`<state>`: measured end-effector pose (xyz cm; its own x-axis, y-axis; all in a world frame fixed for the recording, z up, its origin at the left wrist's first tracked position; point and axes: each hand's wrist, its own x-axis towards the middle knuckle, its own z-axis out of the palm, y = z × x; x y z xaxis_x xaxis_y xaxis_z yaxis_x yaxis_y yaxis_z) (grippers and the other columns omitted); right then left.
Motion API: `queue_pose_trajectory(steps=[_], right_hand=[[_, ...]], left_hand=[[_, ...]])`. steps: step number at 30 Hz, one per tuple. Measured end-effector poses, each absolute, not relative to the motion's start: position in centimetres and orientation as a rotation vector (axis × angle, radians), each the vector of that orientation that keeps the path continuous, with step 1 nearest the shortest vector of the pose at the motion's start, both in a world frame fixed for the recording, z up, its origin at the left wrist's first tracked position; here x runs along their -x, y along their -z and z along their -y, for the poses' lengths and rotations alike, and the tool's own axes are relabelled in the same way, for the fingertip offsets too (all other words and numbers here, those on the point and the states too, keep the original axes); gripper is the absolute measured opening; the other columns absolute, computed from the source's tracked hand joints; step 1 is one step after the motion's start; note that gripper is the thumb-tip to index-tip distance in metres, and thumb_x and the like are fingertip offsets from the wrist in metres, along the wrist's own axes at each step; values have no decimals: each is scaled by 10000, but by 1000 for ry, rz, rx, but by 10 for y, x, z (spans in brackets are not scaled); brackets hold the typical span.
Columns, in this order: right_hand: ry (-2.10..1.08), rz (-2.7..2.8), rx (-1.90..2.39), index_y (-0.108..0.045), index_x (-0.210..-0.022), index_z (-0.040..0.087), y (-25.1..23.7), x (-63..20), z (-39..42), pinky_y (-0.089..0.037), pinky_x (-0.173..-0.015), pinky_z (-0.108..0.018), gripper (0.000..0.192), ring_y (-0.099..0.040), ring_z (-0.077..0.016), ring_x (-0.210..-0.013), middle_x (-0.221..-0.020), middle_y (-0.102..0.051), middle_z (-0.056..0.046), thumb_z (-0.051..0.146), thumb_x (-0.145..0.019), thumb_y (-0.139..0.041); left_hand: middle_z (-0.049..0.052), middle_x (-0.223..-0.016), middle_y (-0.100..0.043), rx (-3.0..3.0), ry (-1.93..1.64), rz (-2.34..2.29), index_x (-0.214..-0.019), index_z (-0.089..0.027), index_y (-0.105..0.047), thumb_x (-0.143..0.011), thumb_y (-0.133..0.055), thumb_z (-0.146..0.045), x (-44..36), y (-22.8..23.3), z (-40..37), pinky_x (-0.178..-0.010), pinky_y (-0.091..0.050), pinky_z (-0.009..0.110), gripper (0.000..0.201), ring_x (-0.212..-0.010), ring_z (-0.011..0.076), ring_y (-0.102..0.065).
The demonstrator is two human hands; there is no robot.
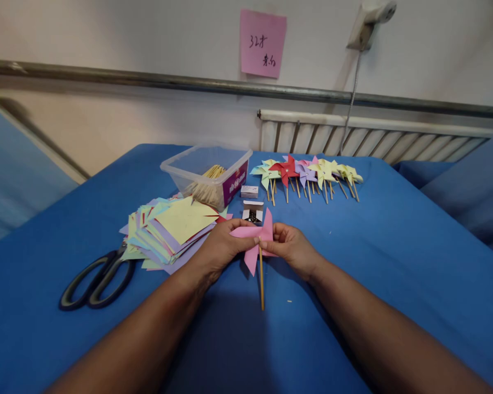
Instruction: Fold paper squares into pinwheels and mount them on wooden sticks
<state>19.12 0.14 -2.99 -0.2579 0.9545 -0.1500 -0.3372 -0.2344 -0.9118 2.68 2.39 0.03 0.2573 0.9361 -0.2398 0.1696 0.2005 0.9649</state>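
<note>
A pink paper pinwheel (252, 258) is held between both hands above the blue cloth, its thin wooden stick (262, 282) pointing down toward me. My left hand (228, 241) pinches it from the left, thumb near the centre where stick and paper meet. From the right, my right hand (293, 246) grips the paper, its thumb at the same centre. Just beyond the pinwheel is a small open box (252, 210) of dark metal pieces, too small to make out. Behind that box lies a second small white box (249, 191).
A clear plastic tub (176, 167) of wooden sticks (211, 183) stands behind a pile of coloured paper sheets (184, 219). Large scissors (96, 279) lie at left, blades partly under the paper. Several finished pinwheels (306, 174) lie at the back right, near the radiator (332, 128).
</note>
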Motion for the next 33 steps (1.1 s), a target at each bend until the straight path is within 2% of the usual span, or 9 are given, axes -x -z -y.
queue_pose_trajectory(steps=[6,12,18,24,33], right_hand=[[-1667,978,956,-681,-850,161,31,-191,-2,-500,-762,-313,320,-657,-139,-726,-837,-714,-26,304,-609,-835],[-1667,970,975,-676,-838,164,31,-191,-3,-511,-738,-313,323,-656,-142,-699,-797,-705,-14,292,-591,-842],[-1679,985,945,-669,-883,160,32,-192,-3,-523,-750,-320,350,-666,-149,-724,-831,-706,-21,300,-606,-832],[-1656,1015,966,-672,-858,168,33,-192,-3,-510,-720,-302,332,-651,-135,-706,-812,-699,-6,297,-599,-837],[-1664,1008,956,-689,-852,161,34,-193,-4,-480,-739,-325,328,-632,-139,-696,-814,-706,-26,372,-638,-822]], left_hand=[[33,-771,-682,-1289,-757,-1226,-973,-136,-659,-614,-793,-323,-28,-4,-23,-613,-465,260,426,-657,156,-613],[8,-715,-661,-1277,-762,-1227,-943,-140,-663,-612,-790,-316,-27,0,-23,-578,-441,236,396,-602,130,-581],[33,-758,-682,-1262,-778,-1187,-962,-131,-660,-626,-777,-302,-28,1,-24,-619,-468,260,395,-646,153,-612],[18,-729,-665,-1298,-776,-1223,-913,-128,-670,-619,-776,-271,-29,-2,-24,-593,-447,235,344,-619,125,-576],[1,-716,-659,-1234,-797,-1186,-929,-145,-657,-599,-809,-312,-27,4,-24,-575,-449,229,400,-598,119,-578]])
